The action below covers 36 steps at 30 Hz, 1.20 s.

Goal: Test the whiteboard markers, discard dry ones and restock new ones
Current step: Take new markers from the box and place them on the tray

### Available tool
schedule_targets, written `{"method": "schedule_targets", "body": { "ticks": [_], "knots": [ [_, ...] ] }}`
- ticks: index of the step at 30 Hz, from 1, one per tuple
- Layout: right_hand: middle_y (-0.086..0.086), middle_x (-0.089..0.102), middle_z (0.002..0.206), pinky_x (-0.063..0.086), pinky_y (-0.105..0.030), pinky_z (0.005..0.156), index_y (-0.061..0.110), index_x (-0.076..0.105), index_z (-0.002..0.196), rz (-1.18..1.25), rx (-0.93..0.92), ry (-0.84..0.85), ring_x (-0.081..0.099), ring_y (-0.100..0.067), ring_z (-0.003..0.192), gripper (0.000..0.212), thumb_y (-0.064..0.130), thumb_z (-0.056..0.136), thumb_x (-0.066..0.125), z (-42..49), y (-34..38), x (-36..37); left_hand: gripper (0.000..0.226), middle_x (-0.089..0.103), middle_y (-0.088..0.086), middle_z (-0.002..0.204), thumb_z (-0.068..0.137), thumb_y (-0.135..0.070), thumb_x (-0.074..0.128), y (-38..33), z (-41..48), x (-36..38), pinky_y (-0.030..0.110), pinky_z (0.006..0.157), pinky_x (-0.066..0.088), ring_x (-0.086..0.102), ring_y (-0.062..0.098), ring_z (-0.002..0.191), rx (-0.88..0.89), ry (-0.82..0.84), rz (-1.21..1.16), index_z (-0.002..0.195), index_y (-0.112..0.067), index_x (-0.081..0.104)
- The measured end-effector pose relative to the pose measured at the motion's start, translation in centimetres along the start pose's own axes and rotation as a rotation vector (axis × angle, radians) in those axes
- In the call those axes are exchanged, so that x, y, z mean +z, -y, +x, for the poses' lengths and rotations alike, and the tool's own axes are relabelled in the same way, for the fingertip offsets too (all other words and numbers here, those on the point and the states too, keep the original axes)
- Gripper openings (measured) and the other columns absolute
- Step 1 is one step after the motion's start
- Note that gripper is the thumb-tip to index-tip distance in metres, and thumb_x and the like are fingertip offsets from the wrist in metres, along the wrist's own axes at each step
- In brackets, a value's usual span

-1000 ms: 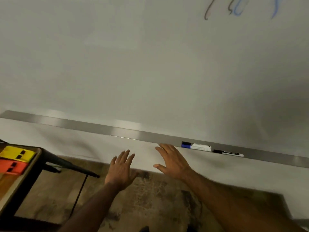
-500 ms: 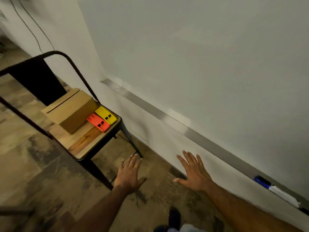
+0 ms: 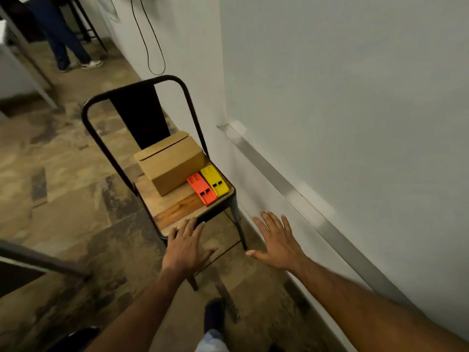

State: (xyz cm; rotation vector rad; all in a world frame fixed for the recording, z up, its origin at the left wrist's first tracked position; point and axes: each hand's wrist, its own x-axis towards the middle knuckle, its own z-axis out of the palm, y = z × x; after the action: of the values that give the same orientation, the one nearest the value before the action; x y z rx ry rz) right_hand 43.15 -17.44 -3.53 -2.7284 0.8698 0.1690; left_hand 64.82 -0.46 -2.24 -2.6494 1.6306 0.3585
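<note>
A black metal chair (image 3: 101, 138) with a wooden seat stands against the wall beside the whiteboard (image 3: 355, 97). On its seat sit a closed cardboard box (image 3: 172, 163), an orange marker pack (image 3: 201, 189) and a yellow marker pack (image 3: 215, 180), side by side. My left hand (image 3: 186, 247) hovers with spread fingers over the seat's front edge. My right hand (image 3: 278, 240) is held out flat, fingers straight, between the chair and the whiteboard's metal tray (image 3: 291, 191). Both hands hold nothing. No loose markers are in view.
A black cable (image 3: 149, 47) hangs in a loop on the wall behind the chair. Another person's legs (image 3: 63, 39) stand at the far left near table legs. A dark rail (image 3: 38, 260) crosses the lower left. My foot (image 3: 214, 313) is on the mottled floor.
The view has swung left from the whiteboard tray and its markers to the chair. Both hands stayed open and moved toward the chair; the markers have left the frame.
</note>
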Motion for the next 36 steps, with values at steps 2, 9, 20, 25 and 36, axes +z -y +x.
{"method": "schedule_targets", "body": {
  "ticks": [2,9,20,25,36],
  "knots": [
    [-0.006,0.001,0.165,-0.008,-0.050,0.118,0.028,0.004,0.156,-0.008,-0.016,-0.015,0.001,-0.027,0.151,0.110,0.094,0.068,0.019,3.0,1.0,-0.7,0.098,0.008,0.002,0.164,0.075,-0.084,0.005,2.0,1.9,-0.9,0.049,0.120,0.004,0.005,0.023,0.151,-0.009,-0.034,-0.009,0.154,-0.027,0.020],
    [-0.005,0.010,0.164,0.004,-0.052,0.121,0.024,0.009,0.155,-0.008,-0.003,-0.107,0.008,-0.025,0.150,0.102,0.087,0.077,0.028,13.8,5.6,-3.8,0.082,0.010,0.002,0.164,0.088,-0.077,0.024,9.6,9.0,-3.5,0.050,0.121,0.010,0.007,0.023,0.151,0.003,-0.133,-0.031,0.153,-0.027,0.021],
    [-0.007,0.020,0.160,0.009,-0.052,0.120,0.020,0.020,0.152,0.024,-0.080,-0.129,0.016,-0.026,0.148,0.087,0.069,0.085,0.049,26.0,10.4,-6.8,0.077,0.021,0.008,0.160,0.090,-0.070,0.037,17.4,16.1,-6.4,0.052,0.121,0.015,0.014,0.027,0.149,-0.104,-0.188,-0.117,0.150,-0.023,0.028],
    [-0.009,0.020,0.160,0.014,-0.049,0.120,0.019,0.019,0.152,0.070,-0.120,-0.113,0.020,-0.027,0.146,0.091,0.065,0.083,0.057,31.1,10.6,-7.7,0.076,0.023,0.009,0.155,0.087,-0.063,0.054,18.1,18.1,-6.7,0.052,0.117,0.024,0.019,0.030,0.145,-0.171,-0.185,-0.161,0.146,-0.022,0.031],
    [-0.008,0.037,0.149,0.031,-0.043,0.113,0.017,0.026,0.149,0.319,-0.132,-0.032,0.040,-0.028,0.132,0.091,0.044,0.078,0.077,35.9,10.1,-7.8,0.074,0.036,0.010,0.143,0.079,-0.038,0.074,17.8,19.3,-6.7,0.044,0.113,0.033,0.031,0.029,0.132,-0.256,-0.251,-0.217,0.142,-0.018,0.041]
  ]
}}
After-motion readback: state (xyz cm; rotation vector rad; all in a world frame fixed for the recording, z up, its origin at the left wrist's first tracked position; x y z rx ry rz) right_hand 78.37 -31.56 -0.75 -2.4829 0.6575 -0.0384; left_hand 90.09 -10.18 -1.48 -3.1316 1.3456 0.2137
